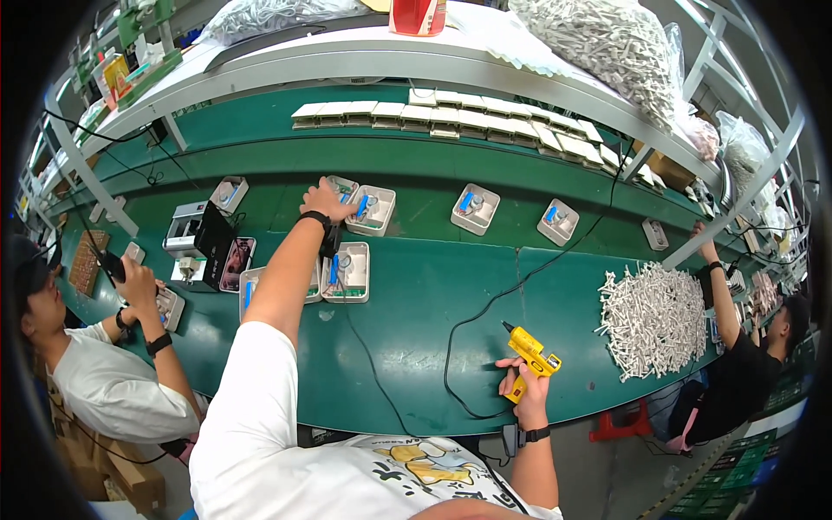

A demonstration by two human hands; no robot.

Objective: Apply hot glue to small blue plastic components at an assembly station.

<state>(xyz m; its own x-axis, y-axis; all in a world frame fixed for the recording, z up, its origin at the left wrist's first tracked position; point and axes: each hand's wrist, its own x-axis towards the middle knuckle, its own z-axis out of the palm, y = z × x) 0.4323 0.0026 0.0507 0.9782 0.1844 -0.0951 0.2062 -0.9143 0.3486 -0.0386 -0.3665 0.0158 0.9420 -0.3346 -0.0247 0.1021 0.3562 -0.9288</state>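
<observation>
Left arm [279,290]: one, extended well forward, forearm bare, slanting up and slightly rightward. Left grip [323,201]: back uppermost, thumb [347,210] pointing right, fingertips partly hidden. Right arm [534,475]: one, low, near the torso, forearm rising. Right grip [535,401]: raised, closed, some fingers [506,381] extending leftward.

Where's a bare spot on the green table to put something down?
The green table is bare between the white boxes and the black cable. Another patch lies between the yellow glue gun and the white pile. It's crowded around the left hand, with boxes close together.
</observation>
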